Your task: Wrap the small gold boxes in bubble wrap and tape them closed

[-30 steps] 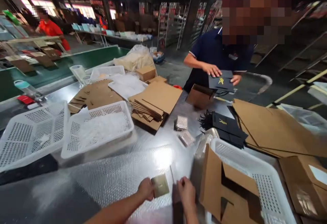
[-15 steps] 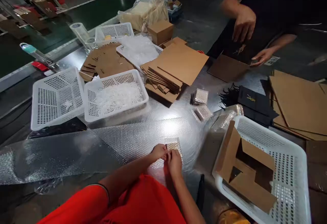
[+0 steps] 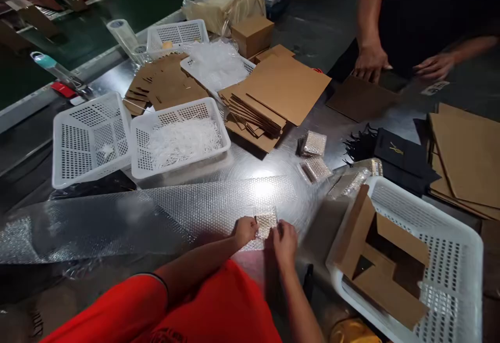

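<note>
My left hand [image 3: 245,230] and my right hand [image 3: 285,242] pinch the two sides of a small flat item wrapped in bubble wrap [image 3: 267,221], close to me on the metal table [image 3: 269,163]. The item lies at the right end of a long bubble wrap sheet [image 3: 156,212] that stretches away to the left. Both hands have their fingers closed on the wrapped item. Two similar wrapped packets [image 3: 314,155] lie a little farther out, to the right.
A white basket holding cardboard pieces [image 3: 410,259] stands at my right. Two white baskets [image 3: 136,134] sit left of centre. Cardboard stacks [image 3: 273,93] and black bags [image 3: 394,152] lie beyond. A person across the table rests their hands [image 3: 371,61] on a brown box.
My view dropped from the room to the table. The tan item in my hands is now covered in bubble wrap, and my hands have spread slightly apart. The other person's hands moved onto a box.
</note>
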Motion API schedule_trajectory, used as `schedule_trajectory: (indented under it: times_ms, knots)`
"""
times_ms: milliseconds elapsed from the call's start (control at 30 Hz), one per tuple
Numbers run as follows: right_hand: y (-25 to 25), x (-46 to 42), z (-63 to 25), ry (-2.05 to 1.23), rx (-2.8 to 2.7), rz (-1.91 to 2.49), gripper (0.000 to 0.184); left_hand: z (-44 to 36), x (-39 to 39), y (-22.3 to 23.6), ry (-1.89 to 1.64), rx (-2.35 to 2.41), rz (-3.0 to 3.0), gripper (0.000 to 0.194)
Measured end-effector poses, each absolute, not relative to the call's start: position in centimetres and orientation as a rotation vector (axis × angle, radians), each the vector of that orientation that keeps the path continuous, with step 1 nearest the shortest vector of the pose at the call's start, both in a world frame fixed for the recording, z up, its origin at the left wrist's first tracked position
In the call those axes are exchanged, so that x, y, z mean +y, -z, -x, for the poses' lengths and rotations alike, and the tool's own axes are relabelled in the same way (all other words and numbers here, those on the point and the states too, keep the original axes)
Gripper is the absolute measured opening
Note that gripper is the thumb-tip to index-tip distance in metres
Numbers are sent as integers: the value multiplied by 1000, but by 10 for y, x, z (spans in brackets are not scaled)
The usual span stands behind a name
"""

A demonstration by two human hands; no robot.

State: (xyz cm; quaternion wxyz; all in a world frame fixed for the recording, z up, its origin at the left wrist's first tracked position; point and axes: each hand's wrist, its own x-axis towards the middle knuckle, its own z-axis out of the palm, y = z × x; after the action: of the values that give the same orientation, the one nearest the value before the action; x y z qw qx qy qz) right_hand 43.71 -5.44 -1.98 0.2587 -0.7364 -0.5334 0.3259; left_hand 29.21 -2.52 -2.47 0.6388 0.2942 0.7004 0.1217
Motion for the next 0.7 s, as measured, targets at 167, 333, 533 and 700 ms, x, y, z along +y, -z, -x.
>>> schedule_trajectory:
  times_ms: [167, 333, 533, 700]
  knots:
    - [28, -23, -450, -1386, -1256, 1944, 46, -290, -28, 12, -305, 1641, -626, 27]
    - [22, -31, -447, -1329, -1197, 2084, 37, -300, -26, 6, -244, 1651, -670, 21]
    - [10, -32, -450, -1274, -1233, 2258, 36, -303, -19, -3, -111, 1812, -871, 7]
    - [3, -27, -449, -1315, -1268, 2254, 33, -314, -21, -22, -32, 1878, -1097, 19]
